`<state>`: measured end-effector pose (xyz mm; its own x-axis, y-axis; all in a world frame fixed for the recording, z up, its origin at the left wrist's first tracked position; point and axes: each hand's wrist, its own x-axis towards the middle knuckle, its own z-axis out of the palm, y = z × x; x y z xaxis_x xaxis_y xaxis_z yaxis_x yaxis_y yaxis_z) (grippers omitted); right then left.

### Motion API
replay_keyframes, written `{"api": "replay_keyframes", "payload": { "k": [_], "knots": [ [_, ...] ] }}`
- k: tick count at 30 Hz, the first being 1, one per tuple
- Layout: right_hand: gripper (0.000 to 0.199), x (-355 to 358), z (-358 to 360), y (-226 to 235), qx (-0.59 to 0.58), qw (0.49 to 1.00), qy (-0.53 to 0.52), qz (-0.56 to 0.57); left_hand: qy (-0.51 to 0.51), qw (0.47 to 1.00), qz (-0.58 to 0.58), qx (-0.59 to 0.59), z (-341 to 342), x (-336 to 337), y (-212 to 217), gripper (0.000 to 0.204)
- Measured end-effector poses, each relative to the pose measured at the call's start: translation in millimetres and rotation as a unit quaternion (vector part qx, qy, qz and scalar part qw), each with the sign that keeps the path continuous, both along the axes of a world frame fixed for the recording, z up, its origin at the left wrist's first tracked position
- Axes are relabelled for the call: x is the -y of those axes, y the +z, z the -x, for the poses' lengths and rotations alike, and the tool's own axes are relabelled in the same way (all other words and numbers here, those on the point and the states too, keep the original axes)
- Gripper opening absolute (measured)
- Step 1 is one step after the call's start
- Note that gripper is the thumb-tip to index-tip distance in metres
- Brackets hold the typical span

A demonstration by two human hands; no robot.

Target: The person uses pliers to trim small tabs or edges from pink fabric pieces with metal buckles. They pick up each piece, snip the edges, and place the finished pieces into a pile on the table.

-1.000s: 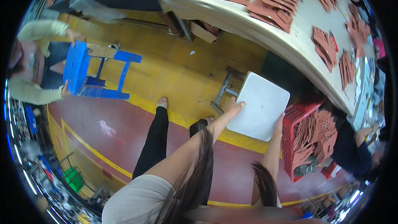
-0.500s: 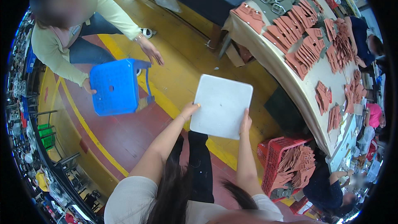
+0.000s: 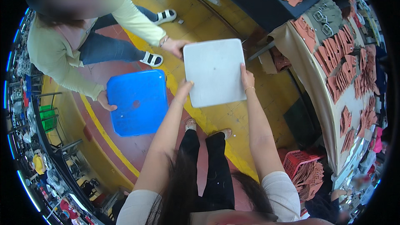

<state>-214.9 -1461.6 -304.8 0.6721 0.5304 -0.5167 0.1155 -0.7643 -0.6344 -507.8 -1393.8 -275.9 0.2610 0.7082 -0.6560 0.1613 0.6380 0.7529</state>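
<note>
Two hands: the wearer's left hand and right hand clasp opposite edges, left thumb lying along the near rim; the fingers underneath are hidden.
White stool: a white, square, round-cornered stool top is held up between those hands, over the floor and ahead of the wearer's feet, flat face upward.
Co-worker: a person in a pale yellow-green cardigan and blue jeans leans in from the left, one hand at the white top's far left corner; whether it grips cannot be told.
Blue stool: the co-worker's other hand pinches the left edge of a bright blue, square plastic stool, beside the wearer's left forearm.
Bench at right: a cream cloth-covered bench carries rows of flat salmon-coloured pieces and grey-green pieces with metal buckles.
Red crate: a red plastic crate filled with similar salmon pieces stands near the bench's closer end.
Floor: yellow tiles meet dark red flooring beneath both people.
</note>
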Motion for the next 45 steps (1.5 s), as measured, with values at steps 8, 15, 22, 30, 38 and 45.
{"api": "replay_keyframes", "payload": {
  "k": [8, 15, 22, 30, 38, 45],
  "knots": [
    [0.074, -89, 45, -40, -0.116, 0.981, -0.073, -0.138, -0.004, 0.994, -0.107, -0.021, 4, -84, 76, 0.048],
    [0.071, -172, 78, -32, -0.013, 0.982, -0.054, -0.180, 0.015, 0.968, -0.235, -0.084, 146, 5, 203, 0.031],
    [0.085, -166, 160, 27, -0.433, 0.889, 0.133, -0.061, 0.214, 0.975, -0.034, -0.041, 179, -35, 112, 0.073],
    [0.087, -63, 133, 60, -0.529, 0.839, 0.101, -0.078, 0.121, 0.989, -0.035, 0.081, 145, -24, 103, 0.080],
    [0.092, 125, 57, 106, -0.428, 0.892, -0.065, -0.128, -0.158, 0.980, 0.064, -0.102, 54, 52, 117, 0.077],
    [0.084, 324, -56, 111, -0.359, 0.918, -0.166, -0.042, -0.346, 0.930, 0.120, -0.022, -110, 171, 62, 0.074]
  ]
}}
